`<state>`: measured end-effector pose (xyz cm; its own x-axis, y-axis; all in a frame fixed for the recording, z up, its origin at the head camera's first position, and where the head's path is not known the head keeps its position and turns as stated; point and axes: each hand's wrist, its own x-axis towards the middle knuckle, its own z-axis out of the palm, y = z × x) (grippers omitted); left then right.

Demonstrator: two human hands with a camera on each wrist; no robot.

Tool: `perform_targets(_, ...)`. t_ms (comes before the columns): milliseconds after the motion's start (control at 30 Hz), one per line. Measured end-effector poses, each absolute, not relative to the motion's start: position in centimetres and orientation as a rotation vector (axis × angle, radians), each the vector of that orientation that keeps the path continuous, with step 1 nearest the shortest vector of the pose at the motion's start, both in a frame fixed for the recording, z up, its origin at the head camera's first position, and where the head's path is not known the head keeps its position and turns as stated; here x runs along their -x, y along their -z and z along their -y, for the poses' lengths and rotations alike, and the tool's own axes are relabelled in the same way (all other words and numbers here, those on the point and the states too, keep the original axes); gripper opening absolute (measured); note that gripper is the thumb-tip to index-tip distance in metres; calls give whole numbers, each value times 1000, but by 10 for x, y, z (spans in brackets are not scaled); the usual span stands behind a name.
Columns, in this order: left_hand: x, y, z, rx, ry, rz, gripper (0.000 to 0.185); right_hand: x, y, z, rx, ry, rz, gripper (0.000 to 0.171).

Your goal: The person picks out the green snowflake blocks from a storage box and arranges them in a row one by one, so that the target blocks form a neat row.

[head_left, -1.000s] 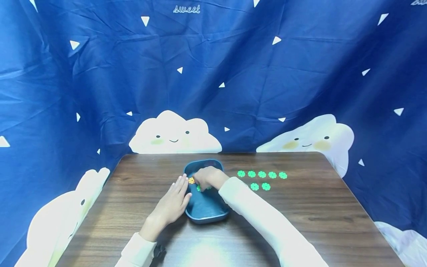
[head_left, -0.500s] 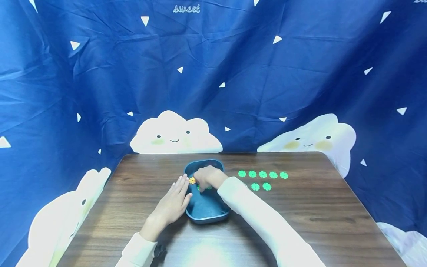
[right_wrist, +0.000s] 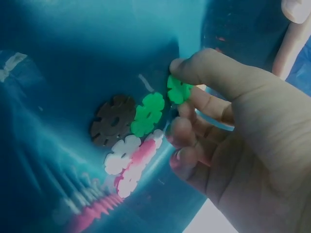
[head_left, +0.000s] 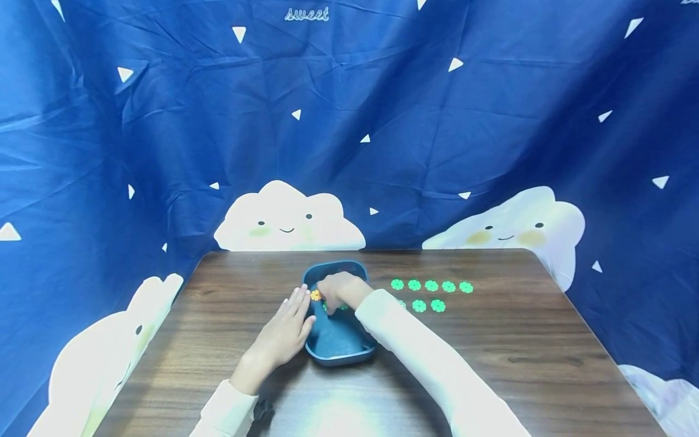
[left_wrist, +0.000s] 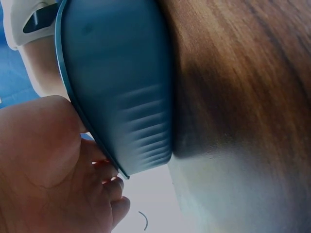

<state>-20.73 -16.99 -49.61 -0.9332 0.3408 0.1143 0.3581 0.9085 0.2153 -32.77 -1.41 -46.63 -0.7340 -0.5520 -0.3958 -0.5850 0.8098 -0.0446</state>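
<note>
One green notched flower-shaped disc

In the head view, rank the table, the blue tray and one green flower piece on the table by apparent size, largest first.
1. The table, by far the largest, spanning most of the lower picture.
2. The blue tray, which sits on it between the left hand and right hand.
3. The green flower piece, smallest.
</note>
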Motion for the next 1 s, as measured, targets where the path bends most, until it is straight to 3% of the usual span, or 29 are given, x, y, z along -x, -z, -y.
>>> perform_targets(333,207,496,170,547,339,3012,62,330,467,14,891,-185,-2636,48)
perform_targets(667,207,495,169,551,362,3003,62,331,457,9,926,-183,-2641,35)
perform_targets(1000,207,495,169,557,356,3002,62,334,444,-8,1056,-185,-2662,50)
